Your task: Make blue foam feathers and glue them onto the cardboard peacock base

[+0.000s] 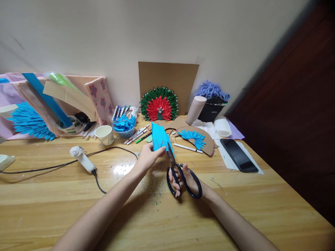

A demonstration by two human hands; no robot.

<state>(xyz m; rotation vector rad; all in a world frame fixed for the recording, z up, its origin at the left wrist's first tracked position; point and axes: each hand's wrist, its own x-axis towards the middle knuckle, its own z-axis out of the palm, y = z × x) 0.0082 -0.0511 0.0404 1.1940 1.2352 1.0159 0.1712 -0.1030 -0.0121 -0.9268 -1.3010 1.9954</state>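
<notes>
I see the desk (52, 195); no writing on it is readable. Mid-desk, my left hand (148, 157) has its fingers pinched on the blue paper (159, 137), and my right hand (187, 179) has fingers through the black scissors (180, 174), blades at the paper's edge.

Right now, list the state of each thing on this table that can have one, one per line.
blue paper sheet: held upright in left hand, zigzag lines drawn on it
scissors: in right hand, blades at the sheet's edge
paper cup: upright, tilted slightly
phone: screen dark, lying flat on white paper
glue gun: lying on its side, cord attached
blue bowl: upright, filled with blue paper pieces
</notes>
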